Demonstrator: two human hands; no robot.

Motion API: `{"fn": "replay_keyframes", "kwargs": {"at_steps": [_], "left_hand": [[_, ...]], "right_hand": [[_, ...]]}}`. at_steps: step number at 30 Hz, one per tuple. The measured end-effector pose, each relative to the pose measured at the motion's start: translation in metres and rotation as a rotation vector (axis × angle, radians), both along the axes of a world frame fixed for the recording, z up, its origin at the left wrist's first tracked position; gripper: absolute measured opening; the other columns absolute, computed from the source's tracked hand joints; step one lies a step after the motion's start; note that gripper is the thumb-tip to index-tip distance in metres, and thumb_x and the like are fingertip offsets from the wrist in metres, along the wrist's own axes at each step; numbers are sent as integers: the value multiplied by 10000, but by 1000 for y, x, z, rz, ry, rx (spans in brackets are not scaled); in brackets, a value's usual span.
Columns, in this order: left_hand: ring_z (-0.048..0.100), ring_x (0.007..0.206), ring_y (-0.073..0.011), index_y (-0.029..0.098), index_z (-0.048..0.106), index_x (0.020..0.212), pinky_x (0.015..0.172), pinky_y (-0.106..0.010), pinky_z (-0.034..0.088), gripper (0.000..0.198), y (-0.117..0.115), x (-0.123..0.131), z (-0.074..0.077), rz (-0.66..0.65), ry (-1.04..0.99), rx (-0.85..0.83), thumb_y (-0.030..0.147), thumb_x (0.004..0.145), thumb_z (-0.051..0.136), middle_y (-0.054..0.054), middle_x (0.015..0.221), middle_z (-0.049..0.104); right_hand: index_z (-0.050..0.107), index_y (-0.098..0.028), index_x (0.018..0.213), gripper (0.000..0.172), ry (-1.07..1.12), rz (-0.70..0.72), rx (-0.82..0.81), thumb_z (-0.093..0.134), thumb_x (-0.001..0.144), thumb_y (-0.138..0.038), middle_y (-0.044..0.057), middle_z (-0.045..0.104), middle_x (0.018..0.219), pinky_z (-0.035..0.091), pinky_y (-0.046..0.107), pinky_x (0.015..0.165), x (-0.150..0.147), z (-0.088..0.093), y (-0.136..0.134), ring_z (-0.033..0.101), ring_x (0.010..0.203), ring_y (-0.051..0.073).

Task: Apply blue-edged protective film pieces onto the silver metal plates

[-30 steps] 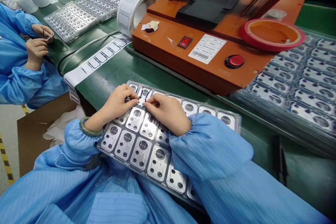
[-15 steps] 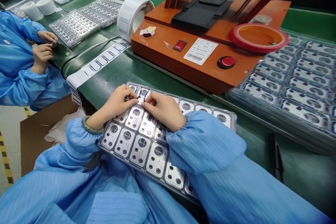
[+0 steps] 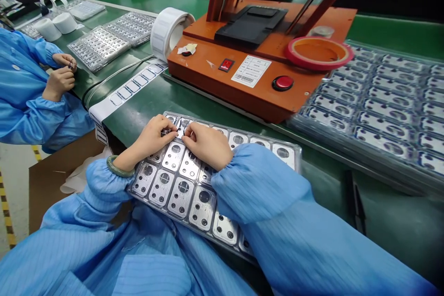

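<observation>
My left hand [image 3: 149, 138], with a green bangle [image 3: 116, 166] at the wrist, pinches a small dark piece [image 3: 168, 132] over the tray's top row. My right hand [image 3: 207, 146] rests beside it, its fingertips on a metal plate [image 3: 184, 126] in that row. A clear plastic tray [image 3: 249, 132] lies before me, holding rows of silver metal plates with round windows and small dark holes. Blue striped sleeves cover parts of the tray's lower rows.
An orange machine [image 3: 236, 67] with a red button [image 3: 282, 83] stands ahead. Stacked trays [image 3: 367, 115] lie to its right. A co-worker's hands [image 3: 60, 74] work at the left, beside a label strip [image 3: 128, 88] and a label roll [image 3: 171, 32]. A cardboard box [image 3: 65, 166] sits below the belt.
The whole view has drifted, with the machine and tray sitting further left in the frame. My hands stay at the same spot on the tray's top row.
</observation>
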State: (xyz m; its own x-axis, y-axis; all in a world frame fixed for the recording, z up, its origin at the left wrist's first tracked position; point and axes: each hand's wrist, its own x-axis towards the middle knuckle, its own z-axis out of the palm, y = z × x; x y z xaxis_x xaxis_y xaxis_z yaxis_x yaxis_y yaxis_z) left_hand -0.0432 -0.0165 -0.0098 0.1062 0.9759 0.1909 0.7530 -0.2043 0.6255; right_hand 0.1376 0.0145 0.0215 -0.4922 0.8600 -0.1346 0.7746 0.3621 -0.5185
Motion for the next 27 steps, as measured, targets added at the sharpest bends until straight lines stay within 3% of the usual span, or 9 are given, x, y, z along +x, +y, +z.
{"fn": "replay_keyframes", "kwargs": {"at_steps": [7, 14, 21, 27], "left_hand": [[578, 870, -154, 193, 632, 877, 757, -283, 464, 106, -10, 2, 11, 69, -122, 13, 270, 852, 564, -34, 922, 628], [591, 952, -160, 184, 629, 895, 846, -301, 482, 120, -21, 6, 22, 77, -230, 182, 270, 878, 547, -55, 967, 621], [587, 990, -168, 203, 619, 956, 902, -342, 490, 122, -43, 16, 35, 144, -191, 373, 238, 909, 512, -54, 996, 627], [621, 976, -190, 238, 565, 1150, 934, -387, 499, 251, -64, 36, 34, 230, -270, 472, 265, 903, 532, -69, 1075, 617]], "right_hand": [[589, -220, 810, 140, 303, -81, -81, 578, 809, -360, -6, 689, 800, 379, 267, 619, 9, -5, -1, 615, 744, 168], [521, -208, 794, 108, 800, -68, -231, 582, 792, -297, -30, 617, 701, 456, 271, 637, 4, -11, -6, 621, 645, 134], [522, -210, 791, 86, 960, -30, -98, 601, 793, -244, -30, 564, 706, 461, 254, 628, 2, -1, -20, 556, 648, 110], [520, -217, 805, 134, 1123, -44, -159, 641, 804, -275, -30, 554, 705, 469, 252, 588, 3, 7, -30, 576, 639, 114]]}}
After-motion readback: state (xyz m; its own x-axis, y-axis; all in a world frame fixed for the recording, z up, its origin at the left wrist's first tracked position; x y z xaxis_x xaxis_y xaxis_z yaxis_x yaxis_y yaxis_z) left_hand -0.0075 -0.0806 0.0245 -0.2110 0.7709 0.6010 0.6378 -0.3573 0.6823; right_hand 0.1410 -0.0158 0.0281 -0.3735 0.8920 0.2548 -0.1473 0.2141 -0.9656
